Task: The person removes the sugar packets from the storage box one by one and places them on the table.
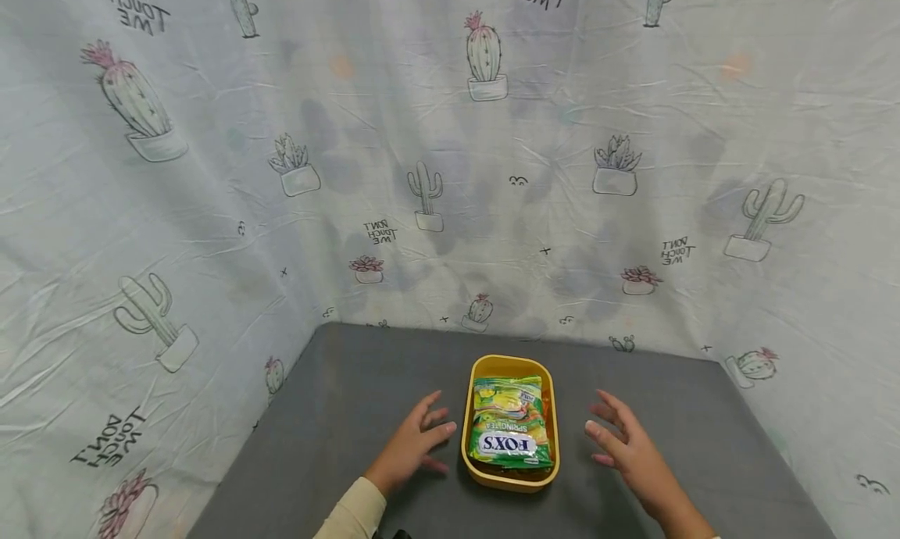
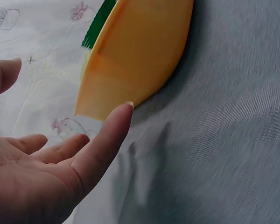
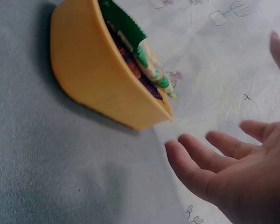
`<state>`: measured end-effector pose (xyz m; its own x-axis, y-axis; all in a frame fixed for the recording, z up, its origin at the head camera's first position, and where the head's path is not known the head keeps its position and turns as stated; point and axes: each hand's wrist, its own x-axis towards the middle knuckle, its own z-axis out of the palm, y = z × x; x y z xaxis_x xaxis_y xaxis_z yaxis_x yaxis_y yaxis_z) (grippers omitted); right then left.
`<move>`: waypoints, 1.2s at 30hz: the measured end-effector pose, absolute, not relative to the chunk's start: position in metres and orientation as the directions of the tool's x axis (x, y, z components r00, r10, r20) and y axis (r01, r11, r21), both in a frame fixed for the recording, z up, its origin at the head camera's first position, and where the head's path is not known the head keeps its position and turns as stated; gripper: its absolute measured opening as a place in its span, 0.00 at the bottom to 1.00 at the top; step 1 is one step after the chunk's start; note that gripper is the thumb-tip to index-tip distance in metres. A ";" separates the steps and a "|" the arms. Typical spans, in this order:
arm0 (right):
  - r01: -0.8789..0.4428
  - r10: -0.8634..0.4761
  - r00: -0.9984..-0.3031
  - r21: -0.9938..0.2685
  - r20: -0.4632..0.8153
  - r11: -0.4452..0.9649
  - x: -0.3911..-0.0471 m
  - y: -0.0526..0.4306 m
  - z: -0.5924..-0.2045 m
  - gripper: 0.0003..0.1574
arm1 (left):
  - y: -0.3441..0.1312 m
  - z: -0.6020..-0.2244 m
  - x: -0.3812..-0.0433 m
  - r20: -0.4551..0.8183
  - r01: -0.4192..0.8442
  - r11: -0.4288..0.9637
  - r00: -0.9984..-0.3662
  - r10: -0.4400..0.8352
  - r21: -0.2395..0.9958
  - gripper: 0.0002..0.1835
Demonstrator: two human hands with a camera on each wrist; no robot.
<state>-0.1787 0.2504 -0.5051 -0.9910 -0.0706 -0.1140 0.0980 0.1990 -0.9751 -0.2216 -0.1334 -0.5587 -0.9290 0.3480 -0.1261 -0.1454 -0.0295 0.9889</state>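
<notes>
A yellow rectangular tub (image 1: pixel 511 483) with rounded corners sits on the grey table. Inside it lies a green and yellow FOX'S Spring Tea packet (image 1: pixel 509 422), its lettering upside down in the head view. Darker, colourful wrappers (image 3: pixel 133 67) show beneath the packet in the right wrist view. To the tub's left is my left hand (image 1: pixel 411 445), fingers spread and relaxed, a small gap from the wall. My right hand (image 1: pixel 629 449) hovers on the other side, farther off, with its fingers loosely bent and nothing in them.
The grey tabletop (image 1: pixel 380 367) stretches around the tub on all sides. A pale curtain (image 1: pixel 436 133) printed with cacti and lettering hangs behind the table and along both sides. A cream sleeve (image 1: pixel 355 512) covers the left forearm.
</notes>
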 end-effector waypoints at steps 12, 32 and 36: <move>0.166 -0.119 -0.978 -0.985 -0.170 0.044 -0.181 0.245 -0.499 0.41 | -0.110 -0.573 -0.219 -0.139 -0.212 -0.166 -0.919 0.369 0.963 0.44; 0.190 -0.205 -0.961 -0.982 -0.187 0.004 -0.193 0.229 -0.504 0.44 | -0.102 -0.580 -0.221 -0.168 -0.258 -0.191 -0.907 0.387 0.947 0.40; 0.202 -0.212 -0.957 -0.979 -0.197 0.000 -0.197 0.226 -0.505 0.45 | -0.100 -0.578 -0.222 -0.178 -0.265 -0.187 -0.906 0.384 0.946 0.40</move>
<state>-0.1969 0.2256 -0.5051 -0.9571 -0.2123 -0.1974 0.2019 0.0002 -0.9794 -0.2218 -0.1000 -0.5781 -0.9061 0.3837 -0.1782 -0.2654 -0.1873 0.9458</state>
